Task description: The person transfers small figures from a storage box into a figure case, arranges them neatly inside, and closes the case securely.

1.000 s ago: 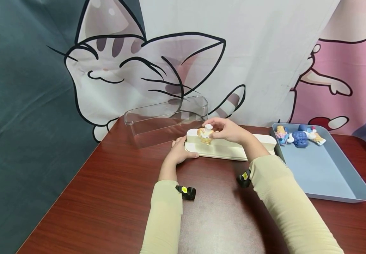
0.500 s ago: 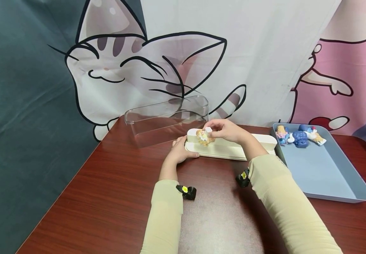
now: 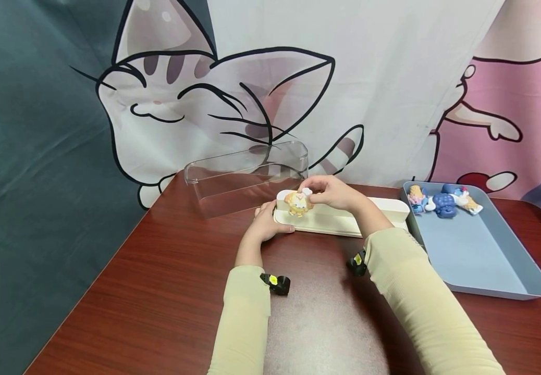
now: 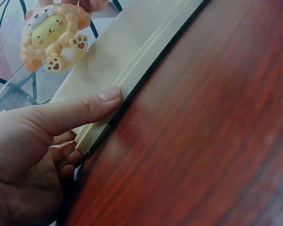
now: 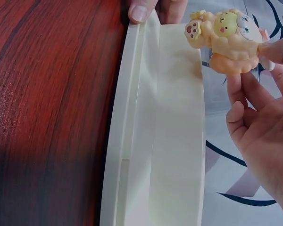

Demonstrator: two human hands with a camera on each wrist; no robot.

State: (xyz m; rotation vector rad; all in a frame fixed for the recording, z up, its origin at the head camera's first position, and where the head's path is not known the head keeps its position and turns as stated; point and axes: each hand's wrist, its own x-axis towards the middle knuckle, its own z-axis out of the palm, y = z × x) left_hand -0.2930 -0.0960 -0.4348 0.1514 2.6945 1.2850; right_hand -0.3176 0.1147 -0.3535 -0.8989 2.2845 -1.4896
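Observation:
A small orange-and-yellow figurine (image 3: 298, 203) with a smiling face and paw-print feet is pinched by its top in my right hand (image 3: 335, 195). In the left wrist view the figurine (image 4: 54, 37) faces the camera, above the left end of a long cream stepped display base (image 3: 327, 223). My left hand (image 3: 267, 223) grips that end of the base, its thumb on the front edge and its fingers curled behind. In the right wrist view the right hand (image 5: 269, 108) holds the figurine (image 5: 233, 40) over the base's raised step (image 5: 179, 132).
A clear plastic cover (image 3: 247, 179) stands behind the base at the left. To the right, a blue-grey tray (image 3: 477, 260) holds several small figurines (image 3: 444, 204) at its far end. A cartoon-printed cloth (image 3: 392, 94) hangs behind the table.
My right hand has moved slightly left with the figurine and turned it so that its face shows toward the head camera. The left hand stays on the base.

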